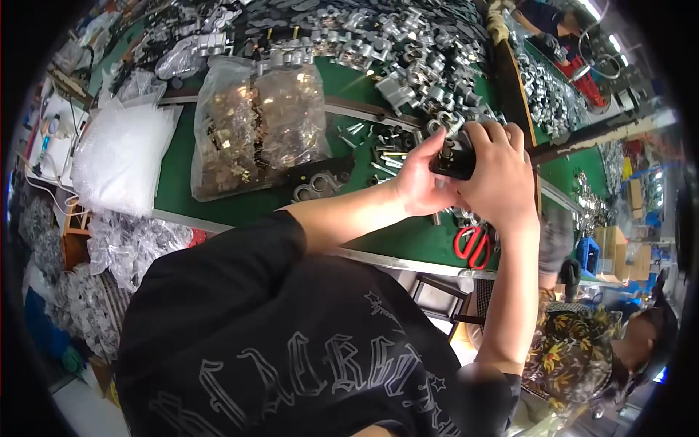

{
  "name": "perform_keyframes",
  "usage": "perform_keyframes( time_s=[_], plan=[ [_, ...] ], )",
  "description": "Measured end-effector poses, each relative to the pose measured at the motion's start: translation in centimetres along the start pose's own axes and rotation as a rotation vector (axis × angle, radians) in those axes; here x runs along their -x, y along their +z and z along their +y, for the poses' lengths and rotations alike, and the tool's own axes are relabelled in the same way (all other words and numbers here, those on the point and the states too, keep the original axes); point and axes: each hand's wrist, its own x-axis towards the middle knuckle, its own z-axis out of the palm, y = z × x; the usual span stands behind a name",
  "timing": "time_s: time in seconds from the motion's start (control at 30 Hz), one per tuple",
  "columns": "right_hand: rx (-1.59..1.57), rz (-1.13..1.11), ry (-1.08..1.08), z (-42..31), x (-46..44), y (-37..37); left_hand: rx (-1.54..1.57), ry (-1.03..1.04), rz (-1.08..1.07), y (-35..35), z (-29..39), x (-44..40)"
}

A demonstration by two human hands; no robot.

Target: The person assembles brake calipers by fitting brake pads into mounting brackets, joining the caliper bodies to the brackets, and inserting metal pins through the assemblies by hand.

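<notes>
A black part (459,159) with a small metal fitting is held between both hands above the green bench. My left hand (424,178) grips it from the left, thumb raised along its side. Over its right side curl the fingers of my right hand (501,175), hiding much of it. Loose screws and pins (386,156) lie just left of the hands. Below the hands is a pair of red-handled scissors (473,246). Metal castings (415,73) are heaped behind.
A clear bag of brass-coloured pieces (262,131) and white plastic bags (120,156) lie on the left. Metal rings (319,186) sit near the forearm. A raised wooden edge (518,95) runs along the right. Two other people are on the right, one holding a red tool (586,84).
</notes>
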Motion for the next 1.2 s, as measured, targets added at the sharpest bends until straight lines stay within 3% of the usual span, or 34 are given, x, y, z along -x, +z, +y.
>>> perform_keyframes(
  time_s=[0.1, 0.2, 0.37, 0.7, 1.0, 1.2],
  plan=[
    [-0.031, 0.203, -0.096, -1.6, 0.2, 0.9, -0.107, 0.011, -0.109, 0.0, 2.5, 2.2],
    [-0.246, 0.188, -0.227, -3.5, -0.2, 0.2, -0.218, 0.091, -0.169, 1.2, 5.6, 4.4],
    [-0.594, -0.095, -0.435, -4.2, -1.6, -0.8, -0.140, -0.037, -0.058, 2.4, 8.6, 8.2],
    [-0.564, -0.072, -0.596, -8.3, -2.5, -0.6, -0.048, 0.072, 0.000, 2.7, 9.8, 12.6],
    [-0.488, -0.061, -0.631, -9.0, -2.8, -0.7, -0.054, 0.122, -0.002, 3.6, 10.2, 13.8],
    [-0.666, -0.056, -0.557, -8.3, -2.2, -0.4, -0.061, 0.083, -0.036, 3.4, 10.2, 13.4]
  ],
)
